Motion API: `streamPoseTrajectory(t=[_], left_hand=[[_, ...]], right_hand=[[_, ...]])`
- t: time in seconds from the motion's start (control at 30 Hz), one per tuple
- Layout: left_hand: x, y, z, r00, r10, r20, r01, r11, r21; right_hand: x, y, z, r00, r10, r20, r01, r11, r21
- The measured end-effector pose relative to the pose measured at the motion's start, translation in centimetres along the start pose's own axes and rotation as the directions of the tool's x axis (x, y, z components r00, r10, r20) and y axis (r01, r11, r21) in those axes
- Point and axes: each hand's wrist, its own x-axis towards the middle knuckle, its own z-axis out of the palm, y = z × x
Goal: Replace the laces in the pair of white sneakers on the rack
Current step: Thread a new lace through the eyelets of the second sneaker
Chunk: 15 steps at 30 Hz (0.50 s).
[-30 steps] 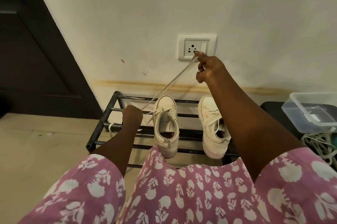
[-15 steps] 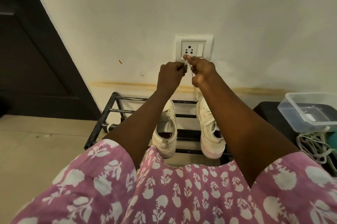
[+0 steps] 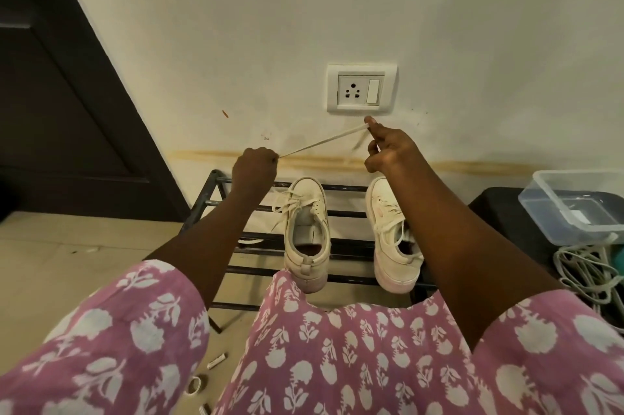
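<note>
Above the rack (image 3: 216,203), both hands — left hand (image 3: 254,167), right hand (image 3: 388,147) — pinch a taut lace (image 3: 324,141).

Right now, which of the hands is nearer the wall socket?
Right. The right hand pinches the lace just below the wall socket; the left hand grips it farther down and to the left.

2 sneakers (image 3: 306,232), 1 stretched lace (image 3: 324,143), 1 rack (image 3: 347,187), 1 socket (image 3: 361,89).
</note>
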Motion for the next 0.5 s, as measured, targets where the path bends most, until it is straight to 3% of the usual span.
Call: streamPoseTrajectory(t=[0.07, 0.17, 0.33, 0.4, 0.5], left_hand=[[-0.1, -1.4, 0.0, 0.999, -0.045, 0.017, 0.045, 0.999, 0.017], [-0.5, -2.8, 0.0, 0.984, -0.17, 0.059, 0.168, 0.985, 0.029], [-1.6, -4.3, 0.4, 0.949, -0.306, 0.074, 0.303, 0.952, 0.054], [-1.9, -4.9, 0.5, 0.93, -0.36, 0.069, 0.357, 0.933, 0.045], [-2.1, -5.6, 0.6, 0.907, -0.417, 0.056, 0.417, 0.909, 0.016]], right_hand=[[0.0, 0.3, -0.6, 0.999, -0.042, 0.028, 0.044, 0.996, -0.078], [1.0, 0.3, -1.5, 0.989, -0.124, -0.075, 0.095, 0.948, -0.303], [0.8, 1.0, -2.1, 0.996, -0.084, 0.022, 0.084, 0.996, 0.006], [0.9, 0.7, -2.2, 0.997, -0.077, 0.02, 0.076, 0.996, 0.042], [0.9, 0.0, -2.4, 0.981, -0.195, -0.025, 0.18, 0.943, -0.28]])
